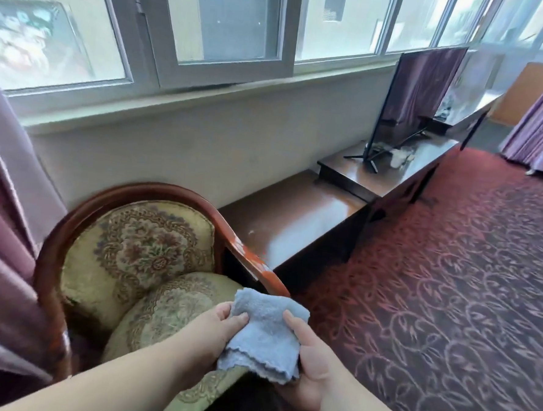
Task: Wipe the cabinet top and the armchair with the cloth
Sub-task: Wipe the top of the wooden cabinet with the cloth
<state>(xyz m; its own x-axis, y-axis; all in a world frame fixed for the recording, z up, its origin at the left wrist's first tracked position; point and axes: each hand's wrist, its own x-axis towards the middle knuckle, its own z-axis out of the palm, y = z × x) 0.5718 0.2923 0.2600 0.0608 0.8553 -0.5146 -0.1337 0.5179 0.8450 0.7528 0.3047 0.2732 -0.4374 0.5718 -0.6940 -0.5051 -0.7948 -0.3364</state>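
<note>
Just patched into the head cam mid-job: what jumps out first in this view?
The blue cloth at bottom centre, held between the left hand and right hand, just in front of the armchair's worn wooden armrest. The armchair with floral cushions fills the lower left, below the window. To its right the dark glossy cabinet top runs along the wall towards a television on a raised unit.

Premises read as a hotel-style room. I note a low dark cabinet under the window; a television on it; an upholstered armchair left of the cabinet; patterned red carpet right of it; purple curtains beyond.
</note>
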